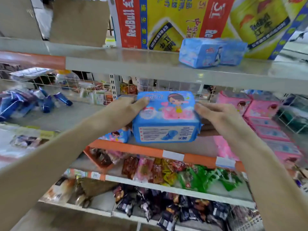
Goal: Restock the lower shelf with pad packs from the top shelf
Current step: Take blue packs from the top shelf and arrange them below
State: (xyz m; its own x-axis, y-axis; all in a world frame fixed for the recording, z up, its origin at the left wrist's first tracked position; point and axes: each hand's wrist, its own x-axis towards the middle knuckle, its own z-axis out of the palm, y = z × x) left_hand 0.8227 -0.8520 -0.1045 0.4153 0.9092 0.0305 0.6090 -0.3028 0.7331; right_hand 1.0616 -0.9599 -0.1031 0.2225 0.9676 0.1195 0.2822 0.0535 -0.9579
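Where pack blocks view: left hand fingers; thumb presses top
Right hand: fingers together, gripping pack
Upper right: spare pack, blurred

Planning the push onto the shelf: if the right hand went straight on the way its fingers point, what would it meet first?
The right hand points left and inward, with its fingers against the end of the blue pad pack it holds, so the pack comes first. Beyond it, depth is unclear.
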